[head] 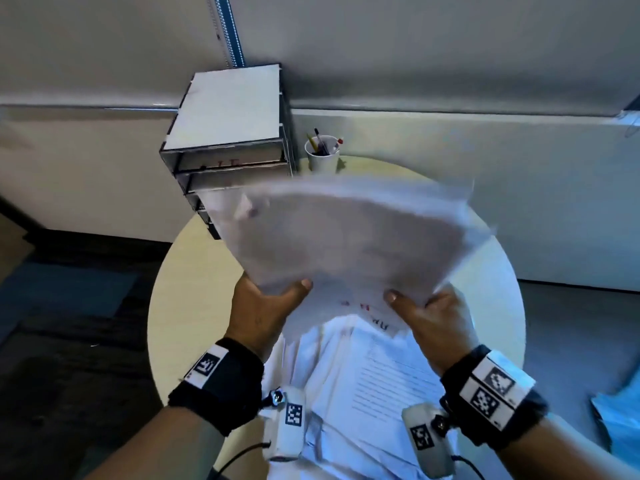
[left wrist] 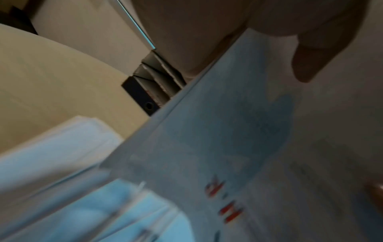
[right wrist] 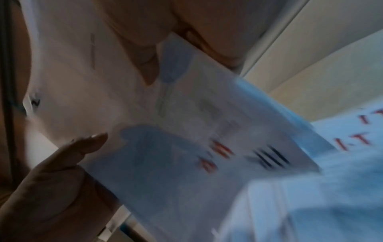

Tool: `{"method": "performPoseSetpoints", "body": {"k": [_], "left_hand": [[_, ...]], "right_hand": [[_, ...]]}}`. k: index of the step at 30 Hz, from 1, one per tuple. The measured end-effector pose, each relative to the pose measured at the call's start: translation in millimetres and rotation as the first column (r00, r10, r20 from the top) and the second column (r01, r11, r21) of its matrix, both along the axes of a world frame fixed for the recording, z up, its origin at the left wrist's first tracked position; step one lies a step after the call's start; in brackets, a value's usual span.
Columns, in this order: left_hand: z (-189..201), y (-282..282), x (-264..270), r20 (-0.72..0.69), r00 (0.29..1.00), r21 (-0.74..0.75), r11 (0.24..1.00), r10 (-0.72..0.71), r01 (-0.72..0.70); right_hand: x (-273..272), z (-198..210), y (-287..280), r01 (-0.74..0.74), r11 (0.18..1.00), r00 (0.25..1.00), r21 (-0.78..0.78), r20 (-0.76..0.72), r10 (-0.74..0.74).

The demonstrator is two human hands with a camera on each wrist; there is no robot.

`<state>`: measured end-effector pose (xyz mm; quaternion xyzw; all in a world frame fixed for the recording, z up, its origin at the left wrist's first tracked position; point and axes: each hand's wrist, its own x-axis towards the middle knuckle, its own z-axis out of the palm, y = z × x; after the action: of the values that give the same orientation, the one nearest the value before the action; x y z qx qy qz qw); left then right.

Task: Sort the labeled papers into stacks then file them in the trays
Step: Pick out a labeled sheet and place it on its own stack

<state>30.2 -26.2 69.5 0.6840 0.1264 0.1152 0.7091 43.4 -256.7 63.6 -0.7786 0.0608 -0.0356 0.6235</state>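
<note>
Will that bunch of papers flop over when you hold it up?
Probably: the held papers look thin and bow upward between the left hand and right hand. Sheets seem fanned, so some might slip out.

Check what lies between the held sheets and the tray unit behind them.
Nothing shows there. In the head view the held sheets, gripped by the left hand and right hand, overlap the lower fronts of the tray unit.

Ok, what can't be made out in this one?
- Print on the held papers: motion blur, head view.
- Lower trays: held papers cover them, head view.
- Red label: smeared, left wrist view.
- Left hand and right hand fingers: hidden under the sheets.
- Stack on the table: text too small.
</note>
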Motion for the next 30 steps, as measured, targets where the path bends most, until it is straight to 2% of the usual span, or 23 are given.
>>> {"method": "performPoseSetpoints", "body": {"k": [3,9,15,21,24,28,30], "left_hand": [[-20.6,1.5,-4.6,-0.09,0.995,-0.002,0.999,-0.048,0.048],[-24.9,-5.8,1.2,-0.089,0.989,-0.032,0.993,-0.119,0.117],[-36.8,-5.3,3.6,-0.162,0.974,-0.094,0.985,-0.159,0.145],[-29.7,-10.8,5.2,-0.126,0.981,-0.16,0.979,-0.149,0.128],[-39.8,-3.3,7.3,-0.129,0.983,-0.171,0.98,-0.128,0.105],[-54.1,-2.0,6.0,-0.236,0.968,-0.134,0.989,-0.087,0.057],[-51.7,-0.2,4.0,-0.249,0.963,-0.171,0.983,-0.103,0.061]], "right_hand": [[-2.9,-10.9,0.3,-0.019,0.992,0.995,0.122,-0.093,0.031],[-0.6,-11.9,8.4,-0.024,0.987,0.995,0.157,-0.094,0.039],[-3.8,-24.1,10.8,-0.037,0.988,0.981,0.15,-0.182,0.064],[-5.7,-20.0,14.7,-0.016,0.995,0.977,0.1,-0.21,0.037],[-3.2,-22.7,13.6,-0.05,0.998,0.977,0.027,-0.207,0.055],[-3.7,-44.2,10.0,-0.207,0.967,0.916,-0.148,-0.377,0.139],[-5.2,-53.3,4.5,-0.221,0.954,0.903,-0.203,-0.413,0.121]]}}
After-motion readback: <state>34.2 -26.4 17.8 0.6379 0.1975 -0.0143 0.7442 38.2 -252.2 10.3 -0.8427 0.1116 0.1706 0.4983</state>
